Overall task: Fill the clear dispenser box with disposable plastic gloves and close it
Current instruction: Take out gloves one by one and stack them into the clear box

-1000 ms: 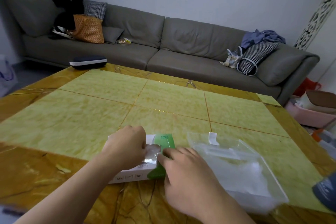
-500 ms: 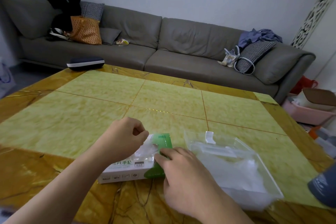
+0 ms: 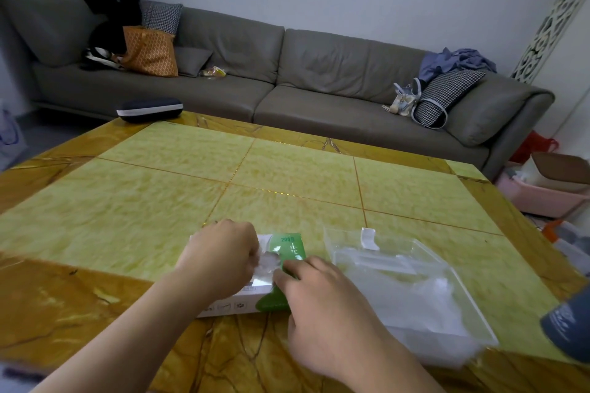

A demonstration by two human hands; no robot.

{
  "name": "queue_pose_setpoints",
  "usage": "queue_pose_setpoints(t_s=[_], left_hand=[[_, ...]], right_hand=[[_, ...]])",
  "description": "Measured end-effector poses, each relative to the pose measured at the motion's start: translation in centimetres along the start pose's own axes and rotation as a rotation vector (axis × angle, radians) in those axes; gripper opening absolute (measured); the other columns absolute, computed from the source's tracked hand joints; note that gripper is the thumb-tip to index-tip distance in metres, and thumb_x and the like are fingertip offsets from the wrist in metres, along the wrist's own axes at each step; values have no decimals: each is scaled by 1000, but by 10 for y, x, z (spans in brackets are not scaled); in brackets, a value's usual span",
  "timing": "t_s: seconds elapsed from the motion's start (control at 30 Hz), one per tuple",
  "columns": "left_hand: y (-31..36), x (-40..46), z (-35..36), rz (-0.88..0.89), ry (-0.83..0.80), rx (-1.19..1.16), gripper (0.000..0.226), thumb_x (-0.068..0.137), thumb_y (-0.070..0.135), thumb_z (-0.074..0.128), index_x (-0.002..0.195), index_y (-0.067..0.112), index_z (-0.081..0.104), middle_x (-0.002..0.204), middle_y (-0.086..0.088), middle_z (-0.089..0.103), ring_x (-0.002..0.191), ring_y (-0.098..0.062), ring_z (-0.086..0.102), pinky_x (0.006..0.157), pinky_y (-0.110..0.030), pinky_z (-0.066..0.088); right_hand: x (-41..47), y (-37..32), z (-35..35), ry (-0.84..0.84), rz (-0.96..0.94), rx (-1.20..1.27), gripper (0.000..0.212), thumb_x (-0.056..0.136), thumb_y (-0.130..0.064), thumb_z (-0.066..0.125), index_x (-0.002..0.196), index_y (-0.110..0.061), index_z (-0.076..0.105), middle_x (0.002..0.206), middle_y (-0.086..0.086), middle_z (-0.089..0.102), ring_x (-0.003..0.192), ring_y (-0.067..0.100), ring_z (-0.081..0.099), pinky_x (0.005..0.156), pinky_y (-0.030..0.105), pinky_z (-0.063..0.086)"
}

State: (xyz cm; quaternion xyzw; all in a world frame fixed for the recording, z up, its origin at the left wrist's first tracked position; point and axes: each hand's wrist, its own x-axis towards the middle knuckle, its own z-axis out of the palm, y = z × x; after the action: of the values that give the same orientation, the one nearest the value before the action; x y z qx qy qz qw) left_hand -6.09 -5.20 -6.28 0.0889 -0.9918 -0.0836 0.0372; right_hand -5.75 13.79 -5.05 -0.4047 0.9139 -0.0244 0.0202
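Item: white-and-green cardboard glove carton (image 3: 281, 252), flat on yellow-and-amber stone-tiled table (image 3: 159, 201), long axis running left to right across the near edge. Opening in the top face, thin clear plastic gloves (image 3: 266, 262) bunched there.

Left hand (image 3: 220, 257): over the carton's opening, fingers curled down into the glove bunch, apparently pinching it; fingertips hidden, so grip judged, not certain.

Right hand (image 3: 322, 306): laid flat on the carton's green right end, fingers straight, pressing it down.

Destination: clear rectangular plastic dispenser box (image 3: 412, 284), lid open, some filmy plastic inside, just beside the carton on its right, long axis running away and to the left.

Governing relation: box lies rightward of both hands, nearer the right hand; pulled gloves must likely cross over that hand.
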Motion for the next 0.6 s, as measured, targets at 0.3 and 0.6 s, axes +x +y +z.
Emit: queue_pose_setpoints(t_s=[0.3, 0.6], left_hand=[[-8, 2, 15, 51, 12, -434, 32, 89, 20, 72, 61, 34, 64, 56, 18, 63, 55, -1, 58, 49, -13, 37], [9, -1, 9, 49, 55, -689, 18, 93, 12, 72, 78, 21, 78, 69, 13, 74, 68, 0, 70, 63, -24, 57]], right_hand=[[0, -1, -3, -15, -15, -13, 54, 86, -11, 56, 140, -13, 57, 136, 0, 55, 126, 24, 43, 112, 34, 42], [0, -1, -3, -11, -14, -29, 51, 88, -14, 58, 140, -13, 58, 135, 0, 56, 124, 25, 45, 112, 37, 43]])
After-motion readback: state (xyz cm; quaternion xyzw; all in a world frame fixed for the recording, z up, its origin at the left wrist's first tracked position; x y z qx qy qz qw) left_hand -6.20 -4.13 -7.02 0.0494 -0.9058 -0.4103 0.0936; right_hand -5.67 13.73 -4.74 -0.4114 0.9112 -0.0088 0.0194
